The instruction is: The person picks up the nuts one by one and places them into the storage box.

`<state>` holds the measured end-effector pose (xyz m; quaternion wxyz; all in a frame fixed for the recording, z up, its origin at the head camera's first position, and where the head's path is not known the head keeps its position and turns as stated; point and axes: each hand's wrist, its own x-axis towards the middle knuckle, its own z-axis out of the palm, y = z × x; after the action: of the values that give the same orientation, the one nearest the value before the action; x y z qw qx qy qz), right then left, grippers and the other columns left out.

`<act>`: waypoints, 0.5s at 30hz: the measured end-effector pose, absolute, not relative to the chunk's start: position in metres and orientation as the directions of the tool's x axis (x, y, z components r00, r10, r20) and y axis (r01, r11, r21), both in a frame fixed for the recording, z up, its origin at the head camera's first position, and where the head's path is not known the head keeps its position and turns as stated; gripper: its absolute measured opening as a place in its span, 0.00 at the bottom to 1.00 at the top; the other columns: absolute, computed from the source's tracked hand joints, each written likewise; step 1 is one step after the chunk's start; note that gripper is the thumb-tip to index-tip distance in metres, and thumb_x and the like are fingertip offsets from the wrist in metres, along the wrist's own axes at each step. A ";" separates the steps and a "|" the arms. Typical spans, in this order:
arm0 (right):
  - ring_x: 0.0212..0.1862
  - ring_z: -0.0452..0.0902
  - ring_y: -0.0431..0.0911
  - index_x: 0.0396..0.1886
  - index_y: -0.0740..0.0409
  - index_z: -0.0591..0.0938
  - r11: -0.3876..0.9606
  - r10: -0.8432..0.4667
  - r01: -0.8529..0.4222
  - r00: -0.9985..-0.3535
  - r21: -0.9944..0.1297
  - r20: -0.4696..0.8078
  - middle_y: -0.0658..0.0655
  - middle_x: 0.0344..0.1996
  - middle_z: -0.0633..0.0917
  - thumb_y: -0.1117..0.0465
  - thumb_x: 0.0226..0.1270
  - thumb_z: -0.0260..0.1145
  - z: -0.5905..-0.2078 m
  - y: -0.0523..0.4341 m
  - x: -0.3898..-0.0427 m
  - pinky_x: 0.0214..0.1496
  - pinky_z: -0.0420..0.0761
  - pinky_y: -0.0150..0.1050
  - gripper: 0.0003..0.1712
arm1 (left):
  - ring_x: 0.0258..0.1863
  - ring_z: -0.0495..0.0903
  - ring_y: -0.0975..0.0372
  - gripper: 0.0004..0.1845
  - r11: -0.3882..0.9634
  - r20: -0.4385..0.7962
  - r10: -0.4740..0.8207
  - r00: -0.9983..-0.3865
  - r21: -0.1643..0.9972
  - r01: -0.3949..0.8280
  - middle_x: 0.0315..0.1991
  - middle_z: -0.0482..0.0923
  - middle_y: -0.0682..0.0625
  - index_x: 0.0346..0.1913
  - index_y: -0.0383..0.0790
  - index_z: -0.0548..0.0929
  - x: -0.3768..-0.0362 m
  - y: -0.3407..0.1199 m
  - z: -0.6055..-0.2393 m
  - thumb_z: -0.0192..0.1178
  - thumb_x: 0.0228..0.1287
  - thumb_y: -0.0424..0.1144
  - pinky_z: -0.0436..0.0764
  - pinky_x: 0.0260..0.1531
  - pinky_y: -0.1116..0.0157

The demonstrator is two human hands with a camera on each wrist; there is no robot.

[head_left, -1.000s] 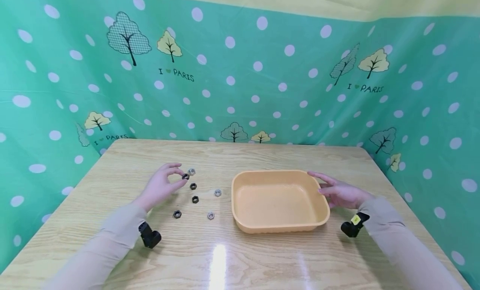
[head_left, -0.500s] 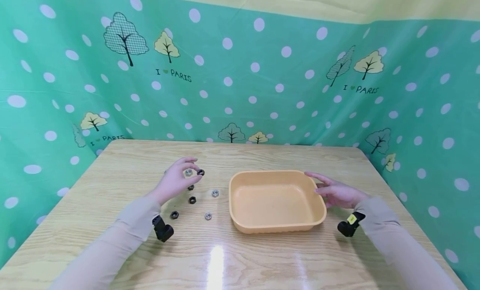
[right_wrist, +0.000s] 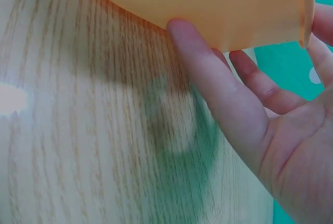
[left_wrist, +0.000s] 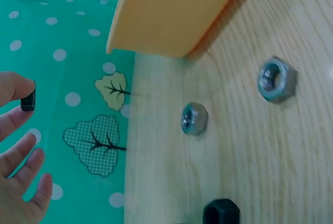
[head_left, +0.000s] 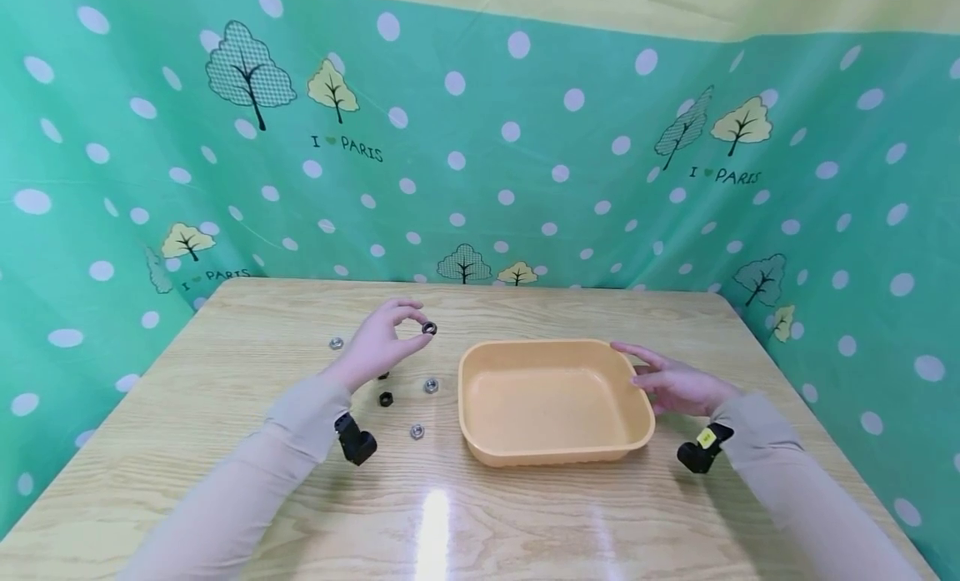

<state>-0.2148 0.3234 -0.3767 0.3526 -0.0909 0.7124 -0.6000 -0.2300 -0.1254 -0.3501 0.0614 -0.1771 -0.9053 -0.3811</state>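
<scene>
Head view: left hand [head_left: 375, 348] raised above the worktop [head_left: 480, 514], grip pinching a black nut [head_left: 429, 328] between thumb and forefinger; against the frame half a second ago, hand and nut stand nearer the orange tray [head_left: 555, 460], the nut in the air just left of its rim. Silver nut [head_left: 336, 343], formerly hidden by the hand, lies uncovered behind it. Loose on the wood: another black nut [head_left: 386, 399] and two silver nuts [head_left: 431, 386] [head_left: 417, 432]. Right hand [head_left: 675, 385], grip released, fingers straight against the tray's right wall, unchanged.

Left wrist view: fingertips [left_wrist: 13, 88] pinch the black nut [left_wrist: 28, 100]; tray wall [left_wrist: 171, 10] above; two silver nuts [left_wrist: 194, 118] [left_wrist: 277, 79] and one black nut [left_wrist: 221, 212] on the wood.

Right wrist view: thumb [right_wrist: 208, 73] pressed to the tray's outer wall [right_wrist: 208, 0], fingers extended.
</scene>
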 end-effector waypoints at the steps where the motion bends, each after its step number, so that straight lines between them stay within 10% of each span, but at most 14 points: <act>1: 0.58 0.73 0.50 0.76 0.43 0.40 0.264 -0.553 0.293 -0.735 -0.919 -0.393 0.76 0.71 0.46 0.62 0.72 0.50 -0.376 0.323 -0.215 0.56 0.77 0.54 0.41 | 0.64 0.66 0.45 0.13 0.640 0.246 0.275 -0.929 0.674 0.368 0.62 0.69 0.40 0.44 0.36 0.81 -0.231 -0.123 -0.348 0.64 0.60 0.40 0.65 0.64 0.47; 15: 0.57 0.74 0.51 0.76 0.45 0.42 0.280 -0.532 0.285 -0.749 -0.917 -0.395 0.75 0.71 0.46 0.62 0.72 0.51 -0.381 0.326 -0.217 0.54 0.78 0.55 0.41 | 0.62 0.68 0.48 0.12 0.562 0.296 0.285 -0.912 0.719 0.409 0.61 0.71 0.40 0.42 0.34 0.81 -0.250 -0.089 -0.344 0.65 0.58 0.38 0.69 0.64 0.53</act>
<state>-0.2170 0.3258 -0.3812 0.3437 -0.0855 0.7224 -0.5939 -0.2499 -0.0887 -0.3443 0.0729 -0.1969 -0.8808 -0.4244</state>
